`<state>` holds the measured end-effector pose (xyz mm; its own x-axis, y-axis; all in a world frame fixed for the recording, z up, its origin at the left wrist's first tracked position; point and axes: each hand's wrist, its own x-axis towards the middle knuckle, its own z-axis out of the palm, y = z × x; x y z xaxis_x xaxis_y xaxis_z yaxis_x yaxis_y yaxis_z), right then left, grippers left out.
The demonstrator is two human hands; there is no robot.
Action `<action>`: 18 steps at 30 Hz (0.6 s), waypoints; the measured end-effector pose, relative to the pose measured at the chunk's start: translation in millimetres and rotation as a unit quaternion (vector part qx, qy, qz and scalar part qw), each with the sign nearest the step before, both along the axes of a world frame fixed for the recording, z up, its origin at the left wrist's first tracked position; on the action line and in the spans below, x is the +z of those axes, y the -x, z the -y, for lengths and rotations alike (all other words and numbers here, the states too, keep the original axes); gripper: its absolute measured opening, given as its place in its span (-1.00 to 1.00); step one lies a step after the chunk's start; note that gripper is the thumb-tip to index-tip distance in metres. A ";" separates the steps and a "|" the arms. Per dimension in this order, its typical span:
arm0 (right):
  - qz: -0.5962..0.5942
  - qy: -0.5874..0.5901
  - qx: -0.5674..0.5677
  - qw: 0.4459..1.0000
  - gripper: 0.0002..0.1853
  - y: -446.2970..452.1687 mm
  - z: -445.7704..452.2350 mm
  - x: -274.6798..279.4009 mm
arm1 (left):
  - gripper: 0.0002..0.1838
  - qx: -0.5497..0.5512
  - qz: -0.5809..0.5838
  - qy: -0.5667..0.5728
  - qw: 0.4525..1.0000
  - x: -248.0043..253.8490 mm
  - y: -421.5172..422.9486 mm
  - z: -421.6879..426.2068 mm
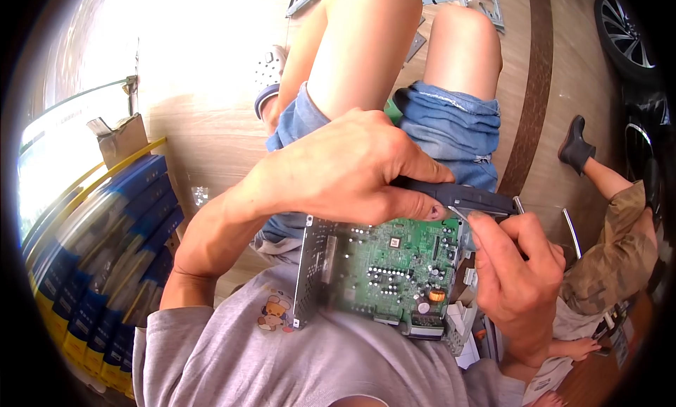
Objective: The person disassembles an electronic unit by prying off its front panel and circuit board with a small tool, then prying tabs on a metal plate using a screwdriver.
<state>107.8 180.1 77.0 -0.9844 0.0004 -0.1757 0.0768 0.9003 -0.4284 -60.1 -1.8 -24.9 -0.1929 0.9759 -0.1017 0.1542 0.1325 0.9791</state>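
A metal-framed unit with a green circuit board (401, 266) rests against my lap and shirt. Along its far edge runs a black panel (472, 197). My left hand (359, 169) grips that panel, thumb on the near side and fingers reaching over it. At the board's right corner, my right hand (517, 270) pinches a thin metal piece (459, 214) against the panel's edge. A perforated metal side plate (307, 273) stands at the board's left.
Blue and yellow boxes (105, 266) stand on a rack at left, with a small carton (123, 141) above. Metal frame parts (486, 5) lie on the floor beyond my knees. Another person's leg (609, 248) and a wheel (625, 34) are at right.
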 end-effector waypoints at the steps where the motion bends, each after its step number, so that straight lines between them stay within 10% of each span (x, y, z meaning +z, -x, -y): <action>1: -0.002 -0.001 -0.003 1.000 -0.70 -0.9 -0.3 0.1 | -0.62 0.000 -0.002 -0.001 1.000 -0.3 0.3 0.4; 18: -0.013 0.014 -0.037 0.999 -0.76 -11.2 -1.0 3.6 | -0.60 0.000 -0.052 -0.012 0.999 7.2 -4.6 -2.0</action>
